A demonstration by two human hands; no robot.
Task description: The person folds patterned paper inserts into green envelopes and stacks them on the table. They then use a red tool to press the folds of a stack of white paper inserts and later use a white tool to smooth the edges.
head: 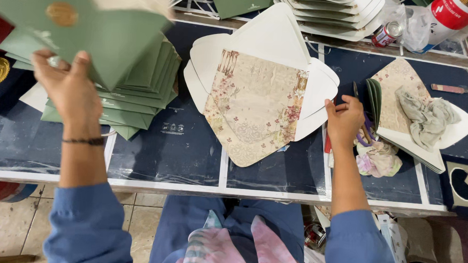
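My left hand (pixel 69 88) grips a green envelope (pixel 85 22) with a gold seal, lifted above a fanned stack of green envelopes (pixel 140 89) at the left of the table. My right hand (pixel 345 120) rests at the right edge of a pile of unfolded white envelopes (pixel 257 103), whose top one shows a floral beige lining. Its fingers are curled beside a red and purple handled tool (pixel 360 137), and whether it grips anything is unclear.
A second pile of open envelopes (pixel 430 150) with a crumpled grey cloth (pixel 427 117) lies at right. A stained rag (pixel 377 159), a small can (pixel 386 34), a red and white container (pixel 448 14) and more white envelopes (pixel 336 11) are at the back. The dark blue table (pixel 174 155) has taped white lines.
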